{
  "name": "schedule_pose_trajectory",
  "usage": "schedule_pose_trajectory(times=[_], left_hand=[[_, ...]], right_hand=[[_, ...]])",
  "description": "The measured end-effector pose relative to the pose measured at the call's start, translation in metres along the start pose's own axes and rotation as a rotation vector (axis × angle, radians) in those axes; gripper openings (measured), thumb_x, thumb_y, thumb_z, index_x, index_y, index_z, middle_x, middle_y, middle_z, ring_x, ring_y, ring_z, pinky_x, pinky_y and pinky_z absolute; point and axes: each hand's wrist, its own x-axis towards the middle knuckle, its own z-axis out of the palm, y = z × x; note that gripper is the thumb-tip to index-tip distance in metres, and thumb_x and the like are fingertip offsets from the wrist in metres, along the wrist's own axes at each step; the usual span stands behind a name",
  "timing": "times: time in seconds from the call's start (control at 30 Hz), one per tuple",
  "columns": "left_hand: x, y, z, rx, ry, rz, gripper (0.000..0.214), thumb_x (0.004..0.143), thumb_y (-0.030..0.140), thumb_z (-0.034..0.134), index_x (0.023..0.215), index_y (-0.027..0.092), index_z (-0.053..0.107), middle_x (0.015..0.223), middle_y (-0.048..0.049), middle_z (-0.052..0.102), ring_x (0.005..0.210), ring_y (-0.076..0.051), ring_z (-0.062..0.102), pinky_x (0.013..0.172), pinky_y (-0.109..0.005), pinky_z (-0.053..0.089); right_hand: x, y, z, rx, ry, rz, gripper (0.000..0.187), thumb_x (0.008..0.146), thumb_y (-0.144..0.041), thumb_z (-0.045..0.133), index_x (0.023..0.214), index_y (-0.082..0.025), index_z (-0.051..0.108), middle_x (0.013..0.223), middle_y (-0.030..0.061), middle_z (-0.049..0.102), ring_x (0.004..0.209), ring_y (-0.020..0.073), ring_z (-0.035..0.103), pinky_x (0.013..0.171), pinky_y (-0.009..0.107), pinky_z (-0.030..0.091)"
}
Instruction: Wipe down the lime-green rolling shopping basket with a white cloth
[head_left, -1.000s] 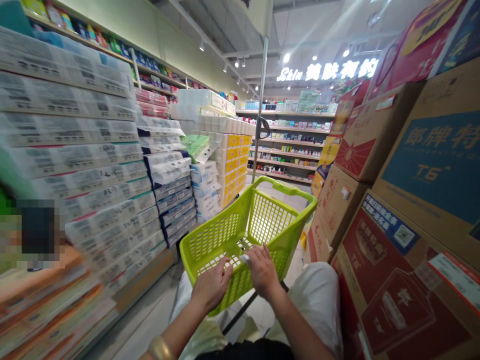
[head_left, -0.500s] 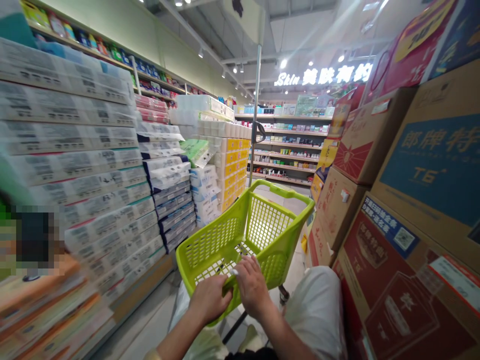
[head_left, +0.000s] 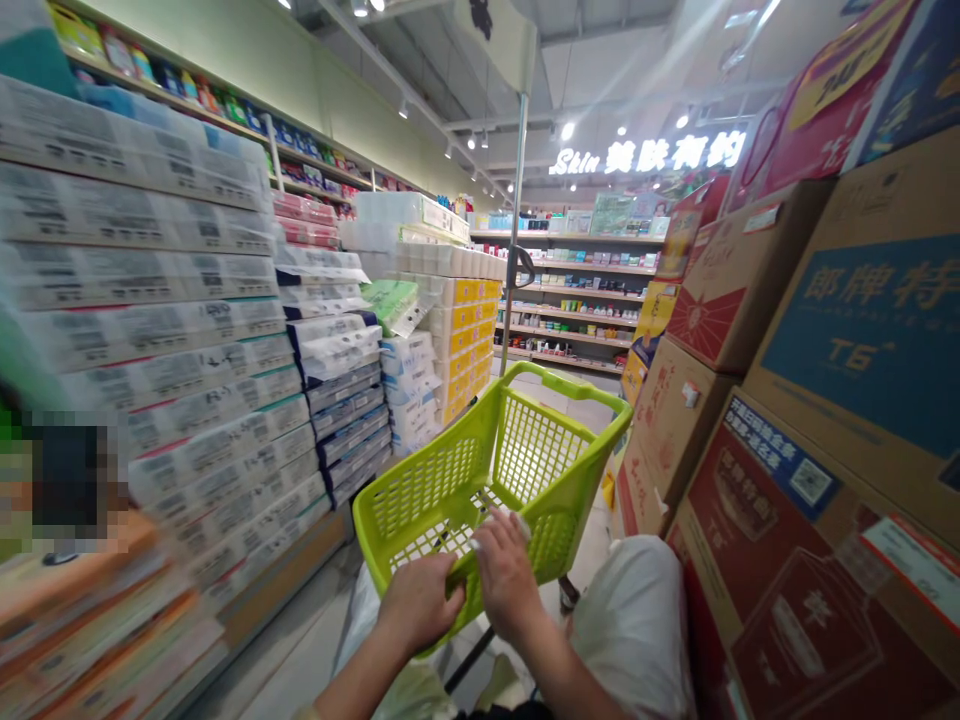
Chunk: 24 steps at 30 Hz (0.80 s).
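Note:
A lime-green plastic shopping basket point(head_left: 450, 480) on wheels stands in the aisle in front of me, with nothing visible inside it. My left hand point(head_left: 416, 603) is curled over its near rim. My right hand point(head_left: 504, 572) lies on the same rim just to the right, fingers bent over the edge, with something small and white under the fingertips that I cannot make out. Both forearms reach forward from the bottom of the view.
Stacked packs of tissue and paper rolls point(head_left: 187, 340) line the left side. Large cardboard cartons point(head_left: 810, 400) are piled close on the right. A metal pole point(head_left: 514, 230) rises behind the basket. Shelves of goods point(head_left: 577, 300) close the far end of the narrow aisle.
The basket and both hands have shifted a little to the left and nearer to me. Both hands have stayed on the near rim.

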Motion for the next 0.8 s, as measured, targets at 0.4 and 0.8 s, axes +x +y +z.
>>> schedule_pose_trajectory(times=[0.4, 0.8], left_hand=[[0.001, 0.003, 0.003, 0.007, -0.004, -0.015, 0.025, 0.086, 0.035, 0.044, 0.097, 0.022, 0.062, 0.1, -0.0072, 0.071, 0.096, -0.024, 0.065, 0.082, -0.034, 0.046], [0.001, 0.002, 0.002, -0.008, 0.002, 0.006, 0.022, 0.084, 0.031, 0.046, 0.095, 0.022, 0.062, 0.099, -0.0056, 0.071, 0.096, -0.024, 0.065, 0.081, -0.034, 0.047]], right_hand=[[0.022, 0.05, -0.03, -0.083, 0.103, 0.088, 0.024, 0.092, -0.013, 0.039, 0.096, -0.021, 0.061, 0.102, 0.0069, 0.064, 0.117, 0.0213, 0.051, 0.11, 0.047, 0.031], [0.016, 0.028, -0.027, -0.014, -0.058, -0.072, 0.024, 0.089, -0.01, 0.043, 0.096, -0.024, 0.061, 0.097, 0.0032, 0.065, 0.106, 0.018, 0.055, 0.109, 0.039, 0.032]])
